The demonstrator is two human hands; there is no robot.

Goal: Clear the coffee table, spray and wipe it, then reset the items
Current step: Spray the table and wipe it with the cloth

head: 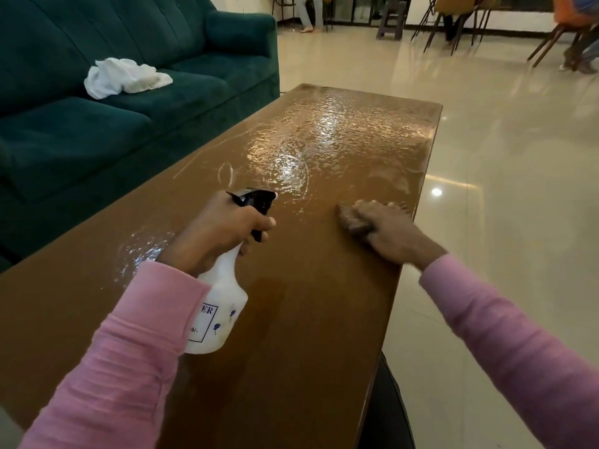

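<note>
The brown coffee table runs away from me with nothing standing on it. Its far half is covered in a glistening film of sprayed liquid, and a smaller wet patch lies near the left edge. My left hand grips a white spray bottle by the neck, a finger on its black trigger head, nozzle pointing along the table. My right hand rests palm down on the tabletop near the right edge. It is blurred, and nothing shows in it.
A white cloth lies crumpled on the seat of the green sofa left of the table. Glossy tiled floor lies to the right. Chairs, a stool and people's legs are at the far end of the room.
</note>
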